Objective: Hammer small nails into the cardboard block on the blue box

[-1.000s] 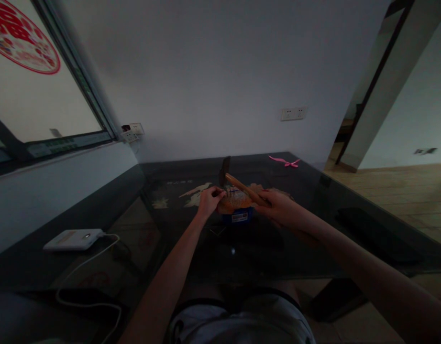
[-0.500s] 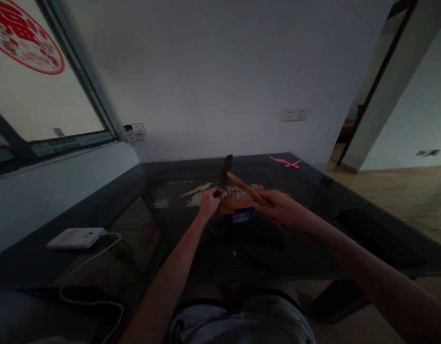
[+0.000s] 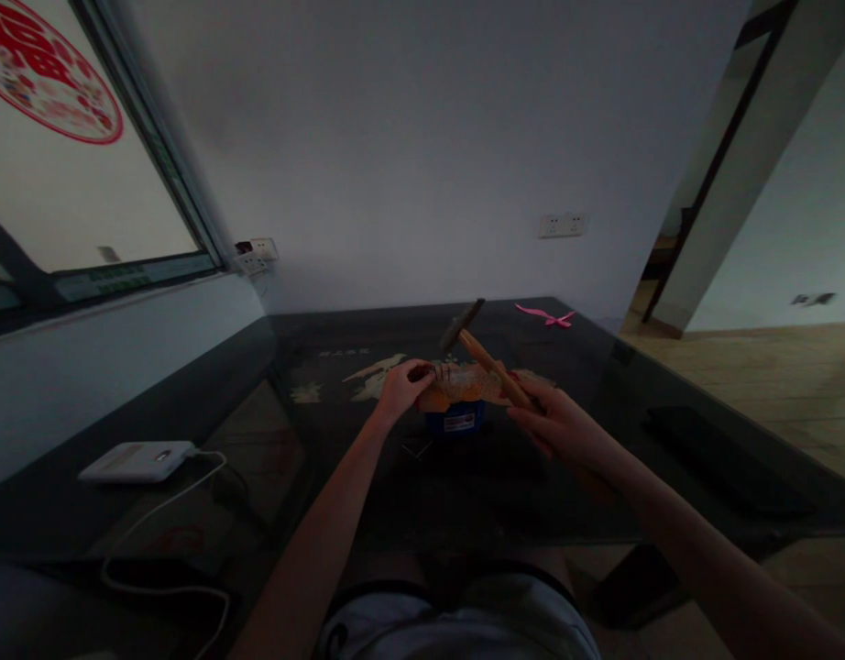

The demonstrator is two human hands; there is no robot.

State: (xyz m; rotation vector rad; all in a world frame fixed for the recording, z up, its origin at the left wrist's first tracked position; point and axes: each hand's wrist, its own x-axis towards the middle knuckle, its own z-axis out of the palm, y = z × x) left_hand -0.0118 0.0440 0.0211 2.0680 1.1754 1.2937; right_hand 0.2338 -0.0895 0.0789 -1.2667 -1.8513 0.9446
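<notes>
My right hand [image 3: 556, 422] is closed round the wooden handle of a hammer [image 3: 488, 359]. The hammer's dark head is raised above an orange-brown piece [image 3: 456, 385] of uneven outline, whose kind I cannot make out. That piece lies on top of a blue box [image 3: 456, 420] with a pale label. Several thin dark upright marks, like nails, show at its left part. My left hand [image 3: 401, 387] is beside them at the piece's left end, thumb and finger pinched together. What the pinch holds, if anything, is too small to tell.
A dark glossy table [image 3: 340, 495] carries a white power bank [image 3: 139, 460] with a white cable at left. A pink ribbon [image 3: 550, 318] lies near the back edge, and a flat black object [image 3: 725, 458] at right. The wall [image 3: 395, 183] stands behind the table.
The hammer's head has tilted and moved right, away from the left fingers, and my right hand has shifted slightly right and down. My left hand keeps its pinch at the orange-brown piece.
</notes>
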